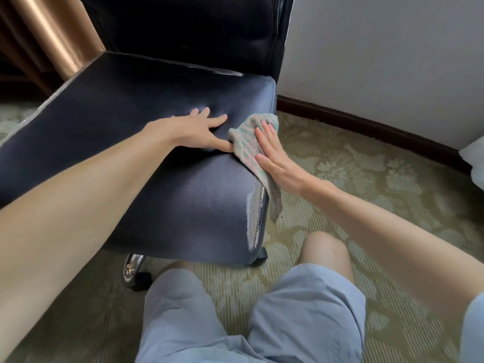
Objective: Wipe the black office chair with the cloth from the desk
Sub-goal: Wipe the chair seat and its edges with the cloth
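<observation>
The black office chair (136, 119) fills the upper left, with a shiny leather seat and a dark backrest behind it. A pastel green and pink cloth (245, 145) lies over the seat's right edge, and one end hangs down the side. My right hand (275, 155) presses flat on the cloth with straight fingers. My left hand (199, 132) rests flat on the seat just left of the cloth, fingers spread, thumb tip touching the cloth's edge.
A white wall (379, 61) with a dark baseboard stands close on the right. Patterned green carpet (366, 174) covers the floor. A chrome chair leg (132, 268) shows under the seat. Wooden furniture (44, 40) sits at the upper left. My knees are below the seat.
</observation>
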A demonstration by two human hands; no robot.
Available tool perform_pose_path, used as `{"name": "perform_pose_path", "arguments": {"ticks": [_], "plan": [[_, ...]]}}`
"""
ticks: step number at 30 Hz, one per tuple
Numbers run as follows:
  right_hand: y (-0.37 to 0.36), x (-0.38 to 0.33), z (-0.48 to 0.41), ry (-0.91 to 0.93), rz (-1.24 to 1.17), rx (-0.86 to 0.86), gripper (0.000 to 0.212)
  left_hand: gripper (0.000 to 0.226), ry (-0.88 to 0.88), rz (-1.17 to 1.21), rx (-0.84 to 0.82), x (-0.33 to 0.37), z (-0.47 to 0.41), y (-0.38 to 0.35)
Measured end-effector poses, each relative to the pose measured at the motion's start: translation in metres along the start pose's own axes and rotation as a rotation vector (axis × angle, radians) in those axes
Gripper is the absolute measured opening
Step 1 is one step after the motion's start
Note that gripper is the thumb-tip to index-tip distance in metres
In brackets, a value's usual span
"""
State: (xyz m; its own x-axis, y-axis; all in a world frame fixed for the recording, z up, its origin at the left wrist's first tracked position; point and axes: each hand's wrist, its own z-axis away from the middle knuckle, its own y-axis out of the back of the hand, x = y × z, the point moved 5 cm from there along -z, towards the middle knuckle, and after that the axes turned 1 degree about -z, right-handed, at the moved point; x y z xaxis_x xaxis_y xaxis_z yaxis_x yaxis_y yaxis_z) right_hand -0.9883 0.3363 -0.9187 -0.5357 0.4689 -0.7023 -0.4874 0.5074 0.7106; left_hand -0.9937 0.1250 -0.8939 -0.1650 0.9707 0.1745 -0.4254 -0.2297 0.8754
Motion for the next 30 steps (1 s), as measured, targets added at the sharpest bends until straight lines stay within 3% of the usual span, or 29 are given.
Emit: {"name": "perform_pose_path", "arguments": {"ticks": [7, 18, 23, 30], "plan": [[0.013, 0.014, -0.018, -0.119, -0.115, 0.057, 0.056, 0.122, 0.006, -0.006, 0.036, 0.005, -0.014, -0.001], [-0.026, -0.022, 0.059, -0.121, -0.168, 0.073, 0.056, 0.111, -0.017, -0.088, 0.027, 0.008, -0.006, 0.000], [-0.034, -0.030, 0.060, -0.157, -0.249, 0.084, 0.055, 0.125, -0.077, -0.088, 0.017, 0.004, -0.007, -0.001], [-0.004, -0.013, 0.006, -0.191, -0.076, 0.102, 0.052, 0.125, -0.076, -0.067, 0.042, 0.000, -0.008, -0.005]]}}
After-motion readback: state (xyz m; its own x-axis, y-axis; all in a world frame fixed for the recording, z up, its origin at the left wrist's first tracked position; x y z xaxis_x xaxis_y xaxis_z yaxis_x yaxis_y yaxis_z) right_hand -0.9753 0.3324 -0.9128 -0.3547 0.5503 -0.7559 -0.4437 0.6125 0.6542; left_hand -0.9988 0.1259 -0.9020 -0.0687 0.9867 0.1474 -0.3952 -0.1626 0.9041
